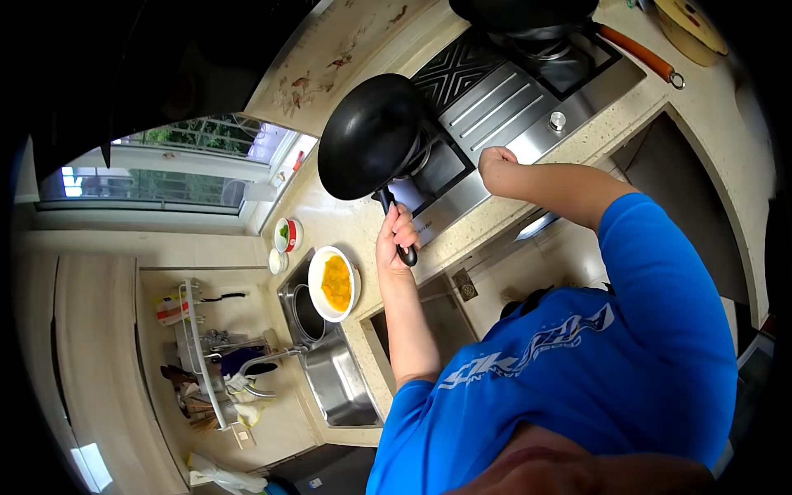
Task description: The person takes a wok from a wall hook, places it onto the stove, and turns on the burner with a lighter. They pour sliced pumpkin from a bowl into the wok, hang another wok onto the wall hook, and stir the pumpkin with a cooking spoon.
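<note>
My left hand is wrapped round the black handle of a wok. The wok's dark, bare inside shows, and its pan sits off to one side of the near burner, partly over it. Whether it touches the burner I cannot tell. My right hand is closed at the front edge of the steel gas stove; its fingers curl out of sight, so what they grip is hidden. Beside my left forearm stands a white bowl with yellow-orange food in it.
A second wok with an orange-brown handle sits on the far burner, near a stove knob. Left are a small red-and-white bowl with something green, a small white dish, a sink and a utensil rack.
</note>
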### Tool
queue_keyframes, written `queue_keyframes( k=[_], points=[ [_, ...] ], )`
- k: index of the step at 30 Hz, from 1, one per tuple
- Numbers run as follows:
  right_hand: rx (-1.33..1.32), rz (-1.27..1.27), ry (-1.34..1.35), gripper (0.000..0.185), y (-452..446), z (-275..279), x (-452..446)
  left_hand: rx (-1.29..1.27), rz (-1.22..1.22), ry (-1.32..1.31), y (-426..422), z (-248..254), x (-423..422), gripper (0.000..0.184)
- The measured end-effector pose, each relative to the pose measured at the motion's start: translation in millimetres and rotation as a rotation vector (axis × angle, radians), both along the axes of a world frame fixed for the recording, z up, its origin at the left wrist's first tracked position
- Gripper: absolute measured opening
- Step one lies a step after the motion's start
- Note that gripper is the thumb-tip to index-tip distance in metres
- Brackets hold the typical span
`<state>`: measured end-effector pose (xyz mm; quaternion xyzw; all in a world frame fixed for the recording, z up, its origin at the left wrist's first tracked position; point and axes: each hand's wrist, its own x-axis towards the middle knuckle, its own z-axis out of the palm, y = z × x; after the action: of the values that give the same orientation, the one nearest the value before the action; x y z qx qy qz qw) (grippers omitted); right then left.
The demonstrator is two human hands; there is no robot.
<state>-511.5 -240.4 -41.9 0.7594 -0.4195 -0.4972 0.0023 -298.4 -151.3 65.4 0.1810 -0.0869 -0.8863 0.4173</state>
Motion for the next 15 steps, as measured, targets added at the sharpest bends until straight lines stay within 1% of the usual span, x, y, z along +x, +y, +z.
queue_keyframes(
  k=[4,6,9,11,12,13,15],
  points=[
    [-0.007,-0.101,-0.061,0.018,0.2,-2.0,4.0,-0.010,-0.020,0.046,-1.1,-3.7,-3.1,0.023],
    [-0.017,-0.088,0.011,0.018,1.1,-0.6,4.1,-0.012,-0.031,0.044,-1.8,-2.4,-4.5,0.023],
    [-0.069,-0.123,0.020,0.017,-4.7,-13.0,6.6,-0.027,-0.034,0.049,-1.4,-3.9,-3.3,0.023],
    [-0.072,-0.127,0.036,0.017,-4.4,-12.4,6.2,-0.024,-0.001,-0.012,0.8,-2.7,-5.2,0.023],
    [-0.072,-0.129,0.050,0.018,-4.1,-12.6,6.2,-0.035,0.024,-0.124,3.0,-0.7,-5.3,0.023],
    [-0.074,-0.132,0.050,0.018,-4.3,-11.4,6.0,-0.037,0.022,-0.123,6.8,5.2,-9.4,0.023],
    [-0.067,-0.149,0.049,0.018,-3.8,-10.0,6.5,-0.082,0.153,-0.578,16.5,17.6,-19.4,0.024]
  ],
)
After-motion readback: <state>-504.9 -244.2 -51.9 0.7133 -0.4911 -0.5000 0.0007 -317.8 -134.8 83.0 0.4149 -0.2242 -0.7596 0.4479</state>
